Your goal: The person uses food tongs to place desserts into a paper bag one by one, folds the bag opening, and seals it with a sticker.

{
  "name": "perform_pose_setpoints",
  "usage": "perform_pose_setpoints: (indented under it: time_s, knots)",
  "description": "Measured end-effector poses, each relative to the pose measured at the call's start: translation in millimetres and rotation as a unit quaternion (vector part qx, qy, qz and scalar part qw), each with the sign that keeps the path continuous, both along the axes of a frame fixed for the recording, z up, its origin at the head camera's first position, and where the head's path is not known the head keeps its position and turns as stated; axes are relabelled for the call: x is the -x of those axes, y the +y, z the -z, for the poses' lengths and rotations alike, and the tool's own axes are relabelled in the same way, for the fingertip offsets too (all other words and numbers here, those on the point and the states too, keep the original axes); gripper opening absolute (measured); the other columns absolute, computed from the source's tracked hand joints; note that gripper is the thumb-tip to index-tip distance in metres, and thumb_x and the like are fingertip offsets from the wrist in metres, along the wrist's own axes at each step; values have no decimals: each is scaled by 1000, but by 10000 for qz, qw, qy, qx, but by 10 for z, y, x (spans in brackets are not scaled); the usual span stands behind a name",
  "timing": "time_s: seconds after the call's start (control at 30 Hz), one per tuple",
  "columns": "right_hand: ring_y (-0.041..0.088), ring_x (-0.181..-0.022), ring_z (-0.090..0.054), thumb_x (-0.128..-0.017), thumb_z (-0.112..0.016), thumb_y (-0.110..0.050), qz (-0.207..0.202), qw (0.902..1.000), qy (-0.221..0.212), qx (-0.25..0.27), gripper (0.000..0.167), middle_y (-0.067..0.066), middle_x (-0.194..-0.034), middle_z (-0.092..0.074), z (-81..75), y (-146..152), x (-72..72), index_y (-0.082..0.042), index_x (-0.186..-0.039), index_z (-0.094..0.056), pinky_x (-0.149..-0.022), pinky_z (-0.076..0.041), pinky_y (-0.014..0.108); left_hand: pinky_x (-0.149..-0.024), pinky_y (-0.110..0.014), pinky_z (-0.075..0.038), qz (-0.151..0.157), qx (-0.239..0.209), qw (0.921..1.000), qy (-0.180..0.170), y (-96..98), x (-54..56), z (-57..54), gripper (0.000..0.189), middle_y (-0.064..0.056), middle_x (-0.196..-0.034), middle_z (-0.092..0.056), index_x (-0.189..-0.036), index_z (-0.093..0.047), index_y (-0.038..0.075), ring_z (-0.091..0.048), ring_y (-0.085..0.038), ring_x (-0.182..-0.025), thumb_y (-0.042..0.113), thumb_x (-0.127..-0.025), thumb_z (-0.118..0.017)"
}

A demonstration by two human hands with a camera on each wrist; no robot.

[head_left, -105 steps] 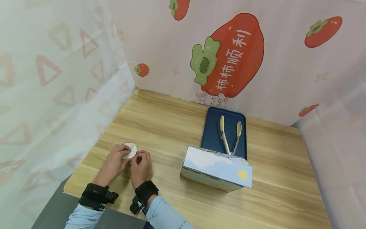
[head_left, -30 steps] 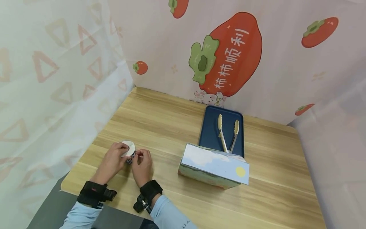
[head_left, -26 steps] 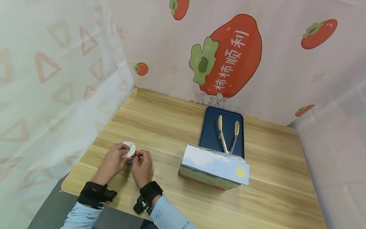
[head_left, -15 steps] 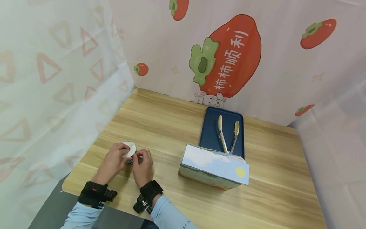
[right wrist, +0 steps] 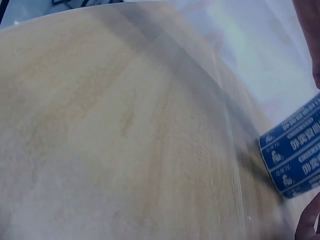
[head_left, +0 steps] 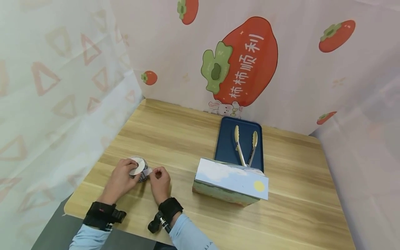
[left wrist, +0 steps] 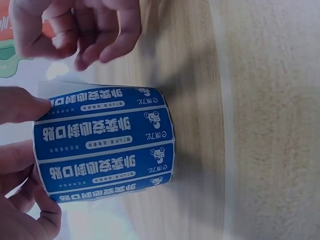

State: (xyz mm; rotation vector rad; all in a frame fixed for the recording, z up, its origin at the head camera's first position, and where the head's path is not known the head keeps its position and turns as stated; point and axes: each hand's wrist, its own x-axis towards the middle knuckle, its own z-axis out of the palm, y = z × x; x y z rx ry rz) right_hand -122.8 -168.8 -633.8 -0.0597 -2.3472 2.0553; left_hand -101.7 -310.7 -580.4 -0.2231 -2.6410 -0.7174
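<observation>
My left hand (head_left: 120,178) grips a roll of blue sticker labels (left wrist: 105,140), fingers at its white end face and thumb along its side. White Chinese print and a small cartoon figure repeat on each label. From the roll's right side a pale loose end (head_left: 147,171) stretches to my right hand (head_left: 160,182), whose thumb and forefinger pinch it. In the left wrist view the right hand (left wrist: 75,30) hovers just off the roll, fingers curled. Only part of the roll (right wrist: 295,150) shows at the right edge of the right wrist view.
A box (head_left: 231,178) with a sky and sun print stands right of my hands on the wooden table (head_left: 175,132). Behind it, a dark blue tray (head_left: 223,139) carries metal tongs (head_left: 239,152) with cream tips. Printed cloth (head_left: 168,45) hangs round the table.
The right hand has drawn away from the roll to the right, and the pale loose end now shows between them. The roll is slightly turned in the left hand. The view has shifted a little.
</observation>
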Motion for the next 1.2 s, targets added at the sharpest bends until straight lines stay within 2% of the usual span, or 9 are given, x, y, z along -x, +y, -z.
perform_pose_setpoints:
  time_s: [0.13,0.3,0.57,0.63,0.7,0.8,0.9,1.03,1.2]
  knots:
    - [4,-64,-52,-87,-66,-20,365,9959,-741,-360,10,-14,-70,-56,-17,121,46,-24,-78,-64,-60,-41,26,-78,-51,-50,-37,-62,9999,104,17,2,3,23,-19,-92,-63,-81,-68,-11,-58,-40,-90,-7,-65,-83]
    - [8,-61,-54,-90,-63,-21,733,9922,-1001,-71,11,-11,-68,-57,-77,248,109,-24,-80,-64,-59,-43,28,-76,-52,-50,-48,-25,9999,162,21,31,-13,23,-19,-91,-62,-81,-67,-10,-57,-41,-89,-7,-64,-82]
    - [4,-71,-55,-88,-64,-7,82,9998,196,42,12,-10,-78,-56,-245,411,31,-15,-81,-60,-63,-45,24,-78,-52,-47,340,229,9976,553,-33,14,-36,39,-23,-97,-61,-92,-64,-10,-56,-44,-90,-4,-62,-89]
    - [4,-72,-57,-86,-64,-2,-146,9981,589,51,13,-8,-79,-57,-301,450,-19,-13,-81,-58,-64,-47,23,-81,-52,-45,452,198,9961,736,-5,-49,-71,41,-23,-100,-60,-98,-62,-10,-56,-43,-93,14,-78,-88]
    - [5,-72,-57,-85,-63,1,-340,9956,872,65,14,-5,-80,-59,-364,489,-59,-11,-81,-58,-63,-47,22,-81,-50,-44,593,146,9936,949,77,-115,-114,48,-22,-101,-60,-103,-60,-9,-57,-41,-93,35,-93,-75]
    - [5,-73,-57,-87,-63,2,-585,9914,1168,90,13,0,-83,-61,-486,512,-103,-9,-82,-57,-64,-48,23,-78,-41,-44,807,168,9901,1138,256,-219,-182,65,-17,-100,-59,-104,-58,-6,-57,-33,-90,56,-101,-41]
    - [3,-72,-55,-88,-63,0,-752,9904,1151,168,12,0,-83,-62,-615,541,-130,-9,-82,-58,-66,-47,23,-73,-31,-44,890,206,9889,1175,438,-278,-197,56,-12,-96,-56,-102,-57,-4,-55,-26,-86,50,-103,-44]
    - [1,-70,-54,-87,-63,-1,-915,9913,910,270,12,-3,-81,-61,-759,577,-177,-9,-80,-59,-68,-46,24,-70,-30,-45,709,113,9909,1139,563,-347,-165,32,-10,-92,-55,-99,-57,-2,-55,-23,-83,28,-93,-63]
    - [1,-71,-54,-87,-62,-2,-1029,9909,820,292,11,-3,-83,-62,-862,593,-205,-8,-80,-59,-69,-46,24,-63,-34,-48,345,54,9924,1181,624,-389,-151,28,-10,-89,-57,-96,-58,0,-57,-21,-78,26,-98,-49]
